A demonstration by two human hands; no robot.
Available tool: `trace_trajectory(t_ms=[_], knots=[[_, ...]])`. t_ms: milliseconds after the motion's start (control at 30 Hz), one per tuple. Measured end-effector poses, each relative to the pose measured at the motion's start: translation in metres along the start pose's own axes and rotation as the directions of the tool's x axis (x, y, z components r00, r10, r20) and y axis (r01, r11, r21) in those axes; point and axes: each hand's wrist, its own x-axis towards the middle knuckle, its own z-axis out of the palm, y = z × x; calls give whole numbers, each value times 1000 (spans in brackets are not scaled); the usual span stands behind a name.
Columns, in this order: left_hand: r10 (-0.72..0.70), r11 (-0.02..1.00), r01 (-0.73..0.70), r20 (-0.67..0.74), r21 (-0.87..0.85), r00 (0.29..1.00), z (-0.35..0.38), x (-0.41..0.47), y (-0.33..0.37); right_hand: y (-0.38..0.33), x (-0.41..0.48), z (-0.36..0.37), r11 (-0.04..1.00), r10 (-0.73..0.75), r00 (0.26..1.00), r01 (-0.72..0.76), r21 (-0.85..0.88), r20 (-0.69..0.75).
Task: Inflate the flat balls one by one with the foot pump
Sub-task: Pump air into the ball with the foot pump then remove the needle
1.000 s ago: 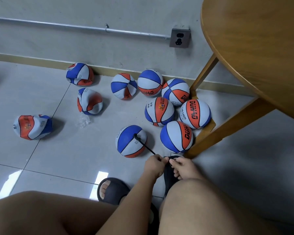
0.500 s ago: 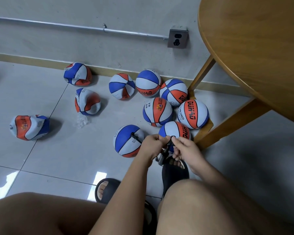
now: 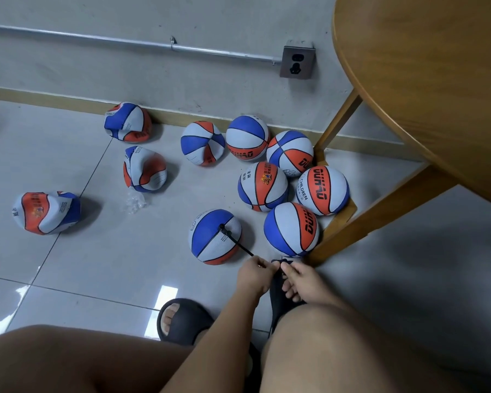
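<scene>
Blue, white and orange rubber ball (image 3: 215, 236) sits on the grey tiled floor (image 3: 97, 265) with a thin black hose (image 3: 236, 241) plugged into its top. The hose slants from the ball at ten o'clock down to four o'clock. There the left hand (image 3: 254, 275) pinches its near end with curled fingers. Just beside that hand, at three o'clock, the right hand (image 3: 301, 282) curls its fingers round the top of the black foot pump (image 3: 279, 299). The pump stands between the two hands and is largely hidden by them and a knee.

The connected ball lies at ten o'clock from both hands and is nearer the left one. It looks nearly round, so the filling is probably well along.

Five round balls (image 3: 291, 228) cluster at twelve to one o'clock, beside a leg of the wooden desk (image 3: 423, 80). Three crumpled flat balls (image 3: 46, 212) lie well apart at nine to eleven o'clock. A foot in a black slipper (image 3: 182, 321) rests at seven o'clock.
</scene>
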Motion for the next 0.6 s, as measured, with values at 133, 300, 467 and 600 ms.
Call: trace_trajectory(t_ms=[133, 300, 467, 600], knots=[[27, 999, -26, -22, 28, 999, -9, 0, 10, -14, 1, 4, 998, -32, 999, 33, -47, 28], [155, 968, -143, 47, -208, 987, -33, -6, 50, -67, -21, -14, 975, -105, 994, 108, 197, -24], [242, 951, -207, 136, -231, 961, -49, -14, 91, -90, -30, -31, 936, -180, 983, 184, 301, -39], [131, 969, -87, 184, -230, 974, -39, -10, 71, -73, -29, -29, 957, -159, 987, 161, 240, -27]])
